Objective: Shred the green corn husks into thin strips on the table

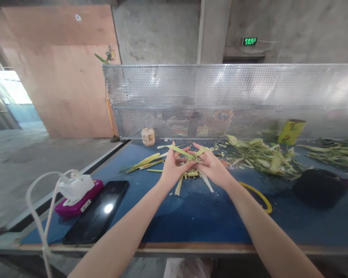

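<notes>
My left hand and my right hand meet above the blue table, both closed on a small woven piece of green leaf strips. Strip ends stick out upward to the left and hang down below my hands. Loose leaf strips lie on the table to the left of my hands, a few more right under them.
A pile of green leaves lies at the right, with more leaves farther right. A black phone, a pink tissue pack, a yellow ring, a black round object, a yellow cup and a jar stand around. A perforated metal screen backs the table.
</notes>
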`<state>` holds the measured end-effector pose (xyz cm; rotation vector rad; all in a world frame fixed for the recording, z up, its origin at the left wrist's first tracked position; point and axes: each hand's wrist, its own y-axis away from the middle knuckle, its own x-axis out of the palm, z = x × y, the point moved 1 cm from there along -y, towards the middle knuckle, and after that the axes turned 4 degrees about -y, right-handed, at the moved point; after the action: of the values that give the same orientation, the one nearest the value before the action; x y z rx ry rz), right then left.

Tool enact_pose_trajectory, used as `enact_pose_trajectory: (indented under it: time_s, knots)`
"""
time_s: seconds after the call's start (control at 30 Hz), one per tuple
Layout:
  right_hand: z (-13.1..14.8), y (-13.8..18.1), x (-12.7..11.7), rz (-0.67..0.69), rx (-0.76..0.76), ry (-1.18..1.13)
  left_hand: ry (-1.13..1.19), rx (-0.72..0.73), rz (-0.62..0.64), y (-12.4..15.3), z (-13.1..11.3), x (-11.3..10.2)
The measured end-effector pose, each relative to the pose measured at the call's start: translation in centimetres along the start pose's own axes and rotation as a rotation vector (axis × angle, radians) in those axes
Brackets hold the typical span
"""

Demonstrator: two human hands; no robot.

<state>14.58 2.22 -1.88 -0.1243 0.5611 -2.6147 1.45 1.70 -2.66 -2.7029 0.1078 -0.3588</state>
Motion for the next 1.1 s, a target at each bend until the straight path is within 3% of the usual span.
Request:
enact_pose_trajectory:
  time_s: [0.3,0.57,0.8,1.0,1.1]
  knots:
    - [-0.8,0.2,0.2,-0.028,-0.038,0.024,-0.225,0.064,0.093,0.2,0.0,-0.2]
    - [0.0,0.4,0.5,0.032,-0.047,-0.084,-0.113,0.087,0.025,-0.1,-0.3,0.1]
    - [0.7,0.5,0.6,0.084,-0.015,-0.035,-0.096,0.093,-0.048,-0.2,-0.6,0.0]
    - [0.1,-0.3,-1.2,-0.122,-0.181,0.324,-0.102,0.045,0.061,-0.2,-0.4,0.0]
    - [0.1,-0.4,-1.6,-0.222,-0.203,0.4,-0.08,0.032,0.064,-0.1,-0.5,0.1]
